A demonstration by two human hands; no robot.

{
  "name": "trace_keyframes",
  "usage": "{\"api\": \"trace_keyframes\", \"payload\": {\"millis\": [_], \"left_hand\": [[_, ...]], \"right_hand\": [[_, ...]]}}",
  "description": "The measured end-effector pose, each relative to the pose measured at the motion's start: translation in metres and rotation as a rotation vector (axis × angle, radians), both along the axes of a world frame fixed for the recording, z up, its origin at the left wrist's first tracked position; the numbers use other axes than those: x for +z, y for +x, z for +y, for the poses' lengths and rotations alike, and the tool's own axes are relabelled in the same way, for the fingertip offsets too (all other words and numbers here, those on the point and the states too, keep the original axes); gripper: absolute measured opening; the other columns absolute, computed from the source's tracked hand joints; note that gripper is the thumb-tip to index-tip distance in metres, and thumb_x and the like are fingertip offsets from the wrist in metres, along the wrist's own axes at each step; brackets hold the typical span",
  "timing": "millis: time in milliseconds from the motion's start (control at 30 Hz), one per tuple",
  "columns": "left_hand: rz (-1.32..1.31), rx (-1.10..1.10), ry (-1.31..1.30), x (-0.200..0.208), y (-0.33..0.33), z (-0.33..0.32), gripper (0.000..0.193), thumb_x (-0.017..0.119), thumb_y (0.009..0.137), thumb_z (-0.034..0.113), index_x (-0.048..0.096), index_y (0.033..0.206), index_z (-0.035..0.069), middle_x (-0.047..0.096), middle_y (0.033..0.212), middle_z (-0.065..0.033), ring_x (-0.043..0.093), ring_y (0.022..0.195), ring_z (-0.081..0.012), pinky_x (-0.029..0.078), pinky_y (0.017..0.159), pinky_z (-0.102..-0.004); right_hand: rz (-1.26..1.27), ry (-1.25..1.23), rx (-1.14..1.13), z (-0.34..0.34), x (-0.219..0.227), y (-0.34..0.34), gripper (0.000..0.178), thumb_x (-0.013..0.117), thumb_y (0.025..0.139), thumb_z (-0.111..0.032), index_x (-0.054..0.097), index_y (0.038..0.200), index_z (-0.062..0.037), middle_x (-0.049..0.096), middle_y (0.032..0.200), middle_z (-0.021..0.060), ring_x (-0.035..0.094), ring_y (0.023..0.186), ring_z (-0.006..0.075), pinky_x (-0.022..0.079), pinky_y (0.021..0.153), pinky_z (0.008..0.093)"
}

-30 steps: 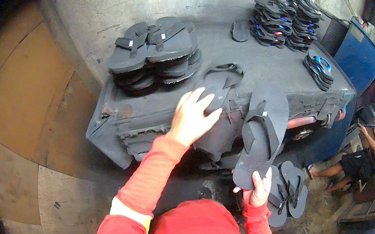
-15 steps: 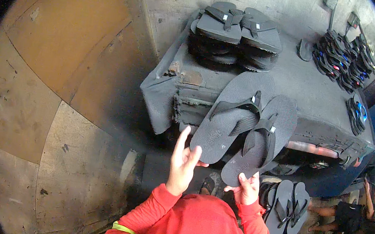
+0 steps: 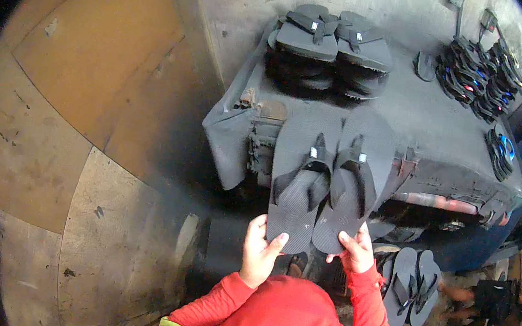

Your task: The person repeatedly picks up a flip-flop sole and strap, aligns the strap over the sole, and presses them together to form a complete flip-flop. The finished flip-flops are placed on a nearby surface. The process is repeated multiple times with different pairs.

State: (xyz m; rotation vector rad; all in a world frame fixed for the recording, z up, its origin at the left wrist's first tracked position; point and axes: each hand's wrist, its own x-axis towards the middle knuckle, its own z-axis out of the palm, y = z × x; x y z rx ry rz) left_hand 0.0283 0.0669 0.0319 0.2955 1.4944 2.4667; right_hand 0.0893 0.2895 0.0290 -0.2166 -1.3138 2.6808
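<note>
Two black flip-flops are held up side by side before me, heels toward me and toes pointing away. My left hand (image 3: 260,247) grips the heel of the left flip-flop (image 3: 287,215), thumb on top and fingers beneath. The heel of the right flip-flop (image 3: 350,210) is pinched in my right hand (image 3: 353,249), its thumb also on the footbed. Their inner edges touch or nearly touch. Each has a black thong strap with a small white tag. Behind their toes lies the front edge of a dark cloth-covered table (image 3: 405,106).
Stacked black flip-flops (image 3: 334,45) stand at the table's back left. A heap of flip-flops (image 3: 480,79) and a smaller blue-strapped stack (image 3: 500,153) lie on its right. More grey flip-flops (image 3: 411,289) sit low at my right. Another person (image 3: 495,296) is at the far right. Wooden panels (image 3: 89,77) rise at left.
Both flip-flops have turned from slanting rightward to pointing straight ahead, and their heels are now level. My left hand has come down and right; my right hand has risen slightly.
</note>
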Motion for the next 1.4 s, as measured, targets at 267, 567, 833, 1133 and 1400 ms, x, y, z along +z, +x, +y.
{"api": "trace_keyframes", "payload": {"millis": [267,567,833,1133,1400], "left_hand": [[-0.044,-0.119,0.027,0.016,-0.01,0.007,0.081,0.064,0.099,0.008,0.011,0.159,0.003,0.049,0.145,-0.0122,0.056,0.123,-0.0227,0.055,0.096,-0.0369],[0.589,0.26,-0.669,0.045,-0.014,-0.001,0.061,0.07,0.092,0.006,0.043,0.146,-0.004,0.054,0.13,-0.0171,0.056,0.115,-0.0265,0.05,0.093,-0.0363],[1.227,0.471,-1.383,0.092,-0.069,0.088,0.039,0.067,0.091,0.032,0.062,0.103,-0.005,0.06,0.1,-0.02,0.058,0.095,-0.0392,0.046,0.085,-0.0492],[1.595,0.08,-0.972,0.08,-0.046,0.131,0.019,0.065,0.082,0.003,0.056,0.095,-0.005,0.057,0.101,-0.0232,0.055,0.095,-0.0409,0.044,0.087,-0.0496],[1.851,-0.958,-0.128,0.101,0.02,0.282,0.027,0.069,0.074,0.001,0.068,0.1,0.005,0.065,0.1,-0.0097,0.061,0.096,-0.0316,0.049,0.086,-0.0426]], "right_hand": [[0.045,-0.124,-0.094,-0.021,0.011,0.004,0.066,0.073,0.087,-0.007,0.04,0.144,-0.0101,0.062,0.125,0.0108,0.067,0.104,0.0263,0.061,0.081,0.0438],[0.018,-0.396,-0.086,-0.046,0.018,0.008,0.069,0.056,0.091,0.01,0.032,0.148,-0.0193,0.052,0.139,0.0173,0.063,0.114,0.0408,0.056,0.093,0.0646],[0.074,-0.431,-0.121,-0.063,0.006,0.009,0.068,0.056,0.091,0.01,0.03,0.147,-0.0183,0.046,0.145,0.013,0.054,0.128,0.0344,0.051,0.099,0.0658],[-0.19,-0.002,-0.332,-0.032,-0.024,0.071,0.055,0.06,0.101,-0.026,0.032,0.148,-0.0156,0.06,0.119,0.0112,0.066,0.096,0.0247,0.06,0.08,0.0432],[-0.627,1.212,-1.633,0.047,-0.038,0.265,0.097,0.085,0.073,-0.003,0.03,0.153,-0.0085,0.044,0.145,0.0174,0.049,0.128,0.0306,0.049,0.098,0.0412]]}}
